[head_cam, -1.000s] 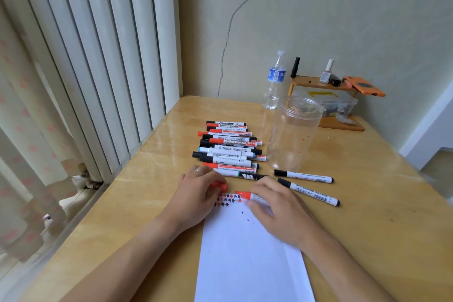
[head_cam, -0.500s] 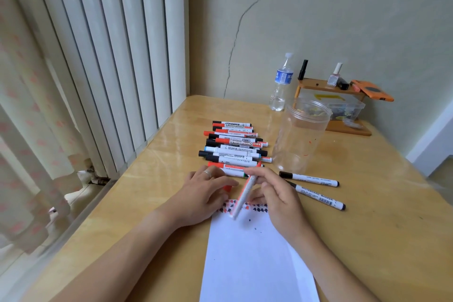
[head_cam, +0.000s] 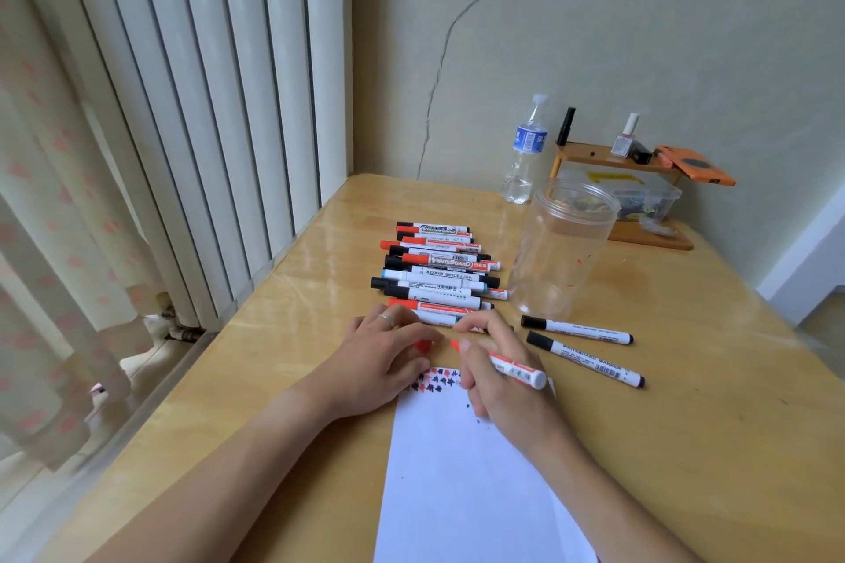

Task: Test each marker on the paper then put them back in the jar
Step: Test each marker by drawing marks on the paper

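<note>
My right hand [head_cam: 496,373] grips a red marker [head_cam: 516,373], its red tip pointing left and its white tail out to the right, above the top of the white paper [head_cam: 462,485]. My left hand [head_cam: 382,354] rests on the paper's top left corner with a red cap [head_cam: 423,345] at its fingertips. Red and black test marks [head_cam: 434,379] line the paper's top edge. A pile of several markers [head_cam: 439,270] lies just beyond my hands. The clear plastic jar [head_cam: 560,247] stands upright to their right with no markers inside. Two black markers [head_cam: 580,345] lie right of my right hand.
A water bottle [head_cam: 526,151] stands by the wall behind the jar. A small wooden shelf [head_cam: 612,158] at the back right carries small bottles, an orange case and a clear box. A white radiator runs along the table's left edge.
My right hand has turned the red marker from lying across the paper to tip pointing left toward the cap. The left hand keeps the red cap.
</note>
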Motion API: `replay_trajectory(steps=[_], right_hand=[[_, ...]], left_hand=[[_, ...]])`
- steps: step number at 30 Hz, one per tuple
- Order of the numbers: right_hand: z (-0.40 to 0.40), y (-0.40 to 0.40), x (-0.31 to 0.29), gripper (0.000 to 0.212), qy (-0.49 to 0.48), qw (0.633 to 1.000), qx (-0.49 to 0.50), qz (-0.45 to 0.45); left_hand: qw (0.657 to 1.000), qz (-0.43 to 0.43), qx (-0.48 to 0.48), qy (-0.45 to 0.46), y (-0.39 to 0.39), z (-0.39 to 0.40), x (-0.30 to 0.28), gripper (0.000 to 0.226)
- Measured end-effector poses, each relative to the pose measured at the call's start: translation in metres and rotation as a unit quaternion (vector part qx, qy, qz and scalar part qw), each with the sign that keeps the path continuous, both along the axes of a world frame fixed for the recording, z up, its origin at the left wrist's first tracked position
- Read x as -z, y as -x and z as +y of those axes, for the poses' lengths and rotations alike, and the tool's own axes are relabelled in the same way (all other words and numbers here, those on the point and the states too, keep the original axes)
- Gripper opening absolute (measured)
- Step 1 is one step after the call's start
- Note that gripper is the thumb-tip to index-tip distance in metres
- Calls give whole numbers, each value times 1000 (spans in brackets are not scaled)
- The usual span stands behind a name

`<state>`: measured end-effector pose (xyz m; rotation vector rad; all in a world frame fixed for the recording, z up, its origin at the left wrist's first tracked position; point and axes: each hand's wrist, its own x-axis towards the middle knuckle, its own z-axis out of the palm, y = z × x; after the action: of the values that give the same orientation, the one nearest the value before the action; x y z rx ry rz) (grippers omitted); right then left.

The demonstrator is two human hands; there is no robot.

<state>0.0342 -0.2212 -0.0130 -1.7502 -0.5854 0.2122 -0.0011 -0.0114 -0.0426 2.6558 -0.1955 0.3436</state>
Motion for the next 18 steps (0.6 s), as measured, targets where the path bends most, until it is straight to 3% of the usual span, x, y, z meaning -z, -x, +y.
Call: replay_trajectory(steps=[10, 18], right_hand=[[-6, -1, 1, 18, 15, 998, 55, 36], [-4, 2, -2, 25, 66, 994, 40, 81]], left_hand=[[1000, 6, -2, -4, -1, 1, 1, 51], [1000, 8, -9, -4, -1, 0, 0, 53]])
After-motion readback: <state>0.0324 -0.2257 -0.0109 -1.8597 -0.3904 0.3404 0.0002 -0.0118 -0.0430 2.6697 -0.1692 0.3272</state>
